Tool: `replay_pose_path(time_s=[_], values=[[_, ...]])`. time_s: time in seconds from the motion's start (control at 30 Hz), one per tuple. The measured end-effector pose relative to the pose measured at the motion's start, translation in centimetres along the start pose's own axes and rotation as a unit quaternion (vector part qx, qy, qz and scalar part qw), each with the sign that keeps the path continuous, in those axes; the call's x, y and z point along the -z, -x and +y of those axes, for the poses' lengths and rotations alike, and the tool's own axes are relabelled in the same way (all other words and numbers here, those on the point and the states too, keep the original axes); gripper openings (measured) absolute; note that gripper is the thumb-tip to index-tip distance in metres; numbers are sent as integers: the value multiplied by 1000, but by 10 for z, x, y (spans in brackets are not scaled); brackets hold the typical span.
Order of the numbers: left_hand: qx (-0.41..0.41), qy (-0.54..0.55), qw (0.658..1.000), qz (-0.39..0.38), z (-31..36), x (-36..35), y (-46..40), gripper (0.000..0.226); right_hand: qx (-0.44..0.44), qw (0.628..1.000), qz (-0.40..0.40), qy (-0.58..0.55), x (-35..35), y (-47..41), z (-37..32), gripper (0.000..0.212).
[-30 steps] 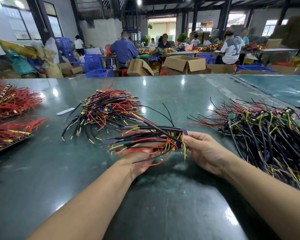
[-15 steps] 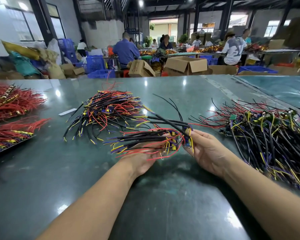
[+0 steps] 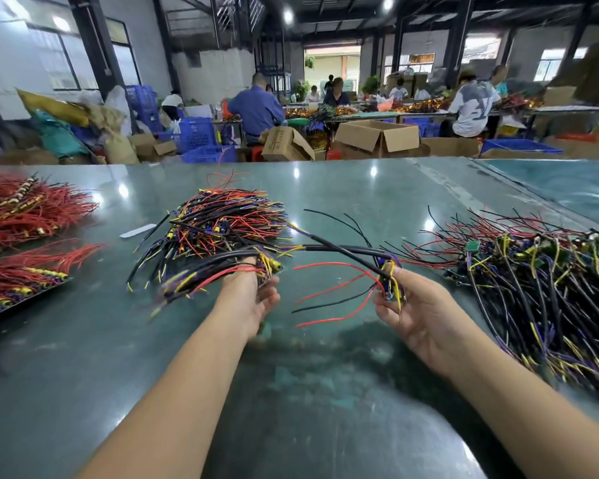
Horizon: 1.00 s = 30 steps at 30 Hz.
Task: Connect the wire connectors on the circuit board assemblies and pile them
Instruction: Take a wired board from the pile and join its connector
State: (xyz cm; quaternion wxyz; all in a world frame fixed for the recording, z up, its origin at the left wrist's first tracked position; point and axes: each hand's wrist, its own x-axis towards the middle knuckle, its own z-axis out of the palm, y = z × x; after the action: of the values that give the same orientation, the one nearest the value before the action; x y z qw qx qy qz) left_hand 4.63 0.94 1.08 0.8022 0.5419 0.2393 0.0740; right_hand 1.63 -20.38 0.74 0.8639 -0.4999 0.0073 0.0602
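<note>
Two forearms reach over a wide green counter [image 3: 325, 392] whose glossy top mirrors the ceiling lamps. Right pile [image 3: 547, 292]: the largest heap, a loose tangle of black, purple, yellow and red leads with small green boards among them, lying on the counter at the right edge. Middle pile [image 3: 222, 226]: a denser stack of like-coloured assemblies, set farther back and left of centre, wires fanning leftward. Red bundles [image 3: 25, 216]: two groups of red-wired parts at the far left, the nearer group on a dark tray [image 3: 21, 304].

Left hand [image 3: 253, 292]: raised above the counter just in front of the middle pile, fingers curled round a bundle [image 3: 208, 274] of assemblies whose leads trail left and blur with motion. Right hand [image 3: 412, 305]: held apart from the left, palm turned inward, thumb and fingertips pinching a single assembly [image 3: 389, 281] by its small board; red and black leads arc from it toward the left hand, and thick black leads run up and across to the bundle. Whether any connector is mated cannot be told.

White strip [image 3: 138, 230]: a small flat slip lying on the counter left of the middle pile.

Background: seated workers, open cardboard boxes [image 3: 377, 136] and blue crates [image 3: 198, 133] beyond the counter's far edge.
</note>
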Motion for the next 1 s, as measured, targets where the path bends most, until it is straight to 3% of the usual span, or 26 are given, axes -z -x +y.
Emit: replay_pose_path(time_s=[0.1,0.17,0.33,0.4,0.47,0.53,0.6,0.67,0.73,0.77,0.8,0.83,0.93,1.0], values=[[38,-20,998,-45,5,7,1,38,-15,999,36,-22,-2,3,-2,15],[43,18,997,-59,8,7,2,35,-21,998,46,-29,-4,6,-3,14],[-97,197,975,33,13,12,-1,25,-48,994,83,-59,-11,9,1,17],[-118,241,963,37,15,15,-4,25,-63,992,92,-57,-13,10,1,23],[-157,163,974,23,13,18,-6,22,-78,991,95,-59,-13,9,1,30],[-106,162,980,46,11,24,-12,18,-93,988,98,-76,-13,8,-1,32],[-96,98,986,90,12,21,-11,39,-106,985,96,-93,-12,8,-3,29],[-93,47,993,59,8,16,-4,42,-112,985,86,-100,-12,9,-5,26],[-26,126,992,-16,12,16,-9,21,-114,985,73,-106,-13,10,-6,23],[-54,158,984,-58,14,17,-6,19,-113,986,71,-105,-14,11,-5,23],[-85,173,980,-43,13,16,-4,21,-110,986,70,-101,-15,11,-5,22],[-67,210,975,-33,15,16,-5,21,-105,987,71,-97,-16,12,-5,22],[-12,156,988,-5,16,15,-6,29,-84,989,74,-100,-19,14,-6,22],[4,181,983,-11,15,13,-6,26,-68,988,74,-115,-21,15,-7,23]])
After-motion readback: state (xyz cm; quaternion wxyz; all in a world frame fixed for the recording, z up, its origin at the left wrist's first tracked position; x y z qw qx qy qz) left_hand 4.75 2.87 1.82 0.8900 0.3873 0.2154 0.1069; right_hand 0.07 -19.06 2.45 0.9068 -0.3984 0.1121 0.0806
